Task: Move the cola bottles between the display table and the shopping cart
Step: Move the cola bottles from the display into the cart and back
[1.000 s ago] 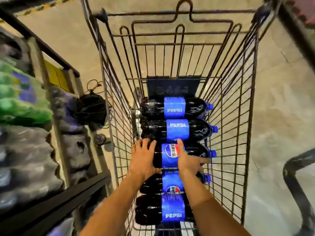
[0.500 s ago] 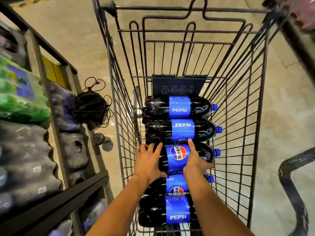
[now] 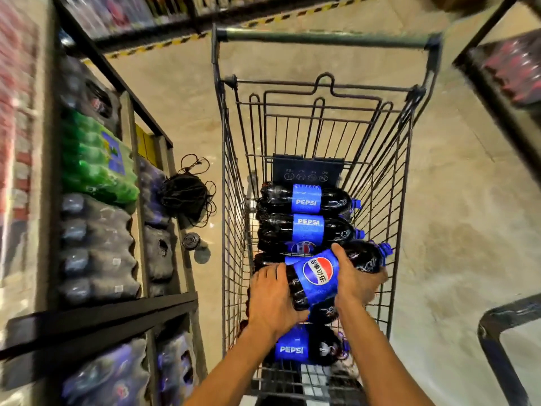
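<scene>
A wire shopping cart fills the middle of the head view, with several dark cola bottles with blue labels lying across its floor. One cola bottle is raised and tilted above the row, its blue cap pointing up to the right. My left hand grips its base end and my right hand grips its shoulder near the neck. Two bottles lie farther back and another bottle lies close to me, partly hidden by my wrists.
A shelf rack on the left holds shrink-wrapped packs of dark bottles and green bottles. A bundle of black cables and a small round object lie on the floor beside the cart. Another dark frame stands at the lower right.
Both hands closed on the middle bottle and lifted it out of the row, tilting its cap end upward. The camera pulled back, showing the cart handle.
</scene>
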Available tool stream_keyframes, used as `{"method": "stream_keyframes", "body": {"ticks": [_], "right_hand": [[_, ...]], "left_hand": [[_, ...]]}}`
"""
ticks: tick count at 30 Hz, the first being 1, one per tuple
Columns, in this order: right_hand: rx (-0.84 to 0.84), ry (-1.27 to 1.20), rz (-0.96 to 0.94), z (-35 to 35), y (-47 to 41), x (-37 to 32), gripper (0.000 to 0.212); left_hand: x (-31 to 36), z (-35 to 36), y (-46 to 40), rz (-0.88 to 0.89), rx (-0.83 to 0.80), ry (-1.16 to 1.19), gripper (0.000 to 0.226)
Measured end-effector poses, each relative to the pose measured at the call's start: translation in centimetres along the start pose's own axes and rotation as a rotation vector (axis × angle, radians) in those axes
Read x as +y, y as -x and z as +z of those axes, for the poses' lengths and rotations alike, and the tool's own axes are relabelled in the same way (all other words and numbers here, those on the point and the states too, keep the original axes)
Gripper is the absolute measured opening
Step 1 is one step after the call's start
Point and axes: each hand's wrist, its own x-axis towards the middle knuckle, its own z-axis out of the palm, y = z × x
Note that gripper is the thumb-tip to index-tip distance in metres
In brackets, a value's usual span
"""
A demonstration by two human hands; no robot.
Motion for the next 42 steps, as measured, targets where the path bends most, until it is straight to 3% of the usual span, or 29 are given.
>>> {"method": "stream_keyframes", "body": {"ticks": [5,13,17,24,27,30,35,39,42], "right_hand": [[-0.187,-0.084,-0.133,-5.0,3.9,-5.6,0.123],[-0.52,-0.07,-0.319,-12.2,9.7,-11.5,0.137],[-0.662,0.056,-0.381,-14.9,13.1,-10.4,0.137],[-0.886,0.229,-0.498,-19.1,21.5,-4.2,0.128],[-1.017,0.255,-0.546,-20.6,25.2,0.6,0.136],[-1.138,0.319,-0.582,-22.4,28.8,6.3,0.138],[-1.248,0.458,-0.727,-29.4,35.0,14.7,0.121],[-1.382,0.534,-0.822,-34.1,38.2,21.9,0.135],[-1.474,0.587,-0.876,-38.4,40.9,25.4,0.125]], "left_hand": [[5.6,-6.1,5.2,-0.061,0.288,-0.013,0.101],[12.9,-11.0,14.0,-0.254,0.551,-0.062,0.09],[14.4,-11.2,19.6,-0.378,0.643,-0.055,0.091],[13.9,-9.1,31.1,-0.643,0.776,0.019,0.094],[13.0,-7.5,36.7,-0.749,0.854,0.007,0.082],[12.0,-5.8,43.0,-0.924,0.821,0.061,0.085],[11.6,-0.8,53.4,-1.162,0.959,0.129,0.086],[12.2,2.7,61.3,-1.27,1.082,0.08,0.088],[12.5,4.9,66.4,-1.365,1.099,0.083,0.087]]}}
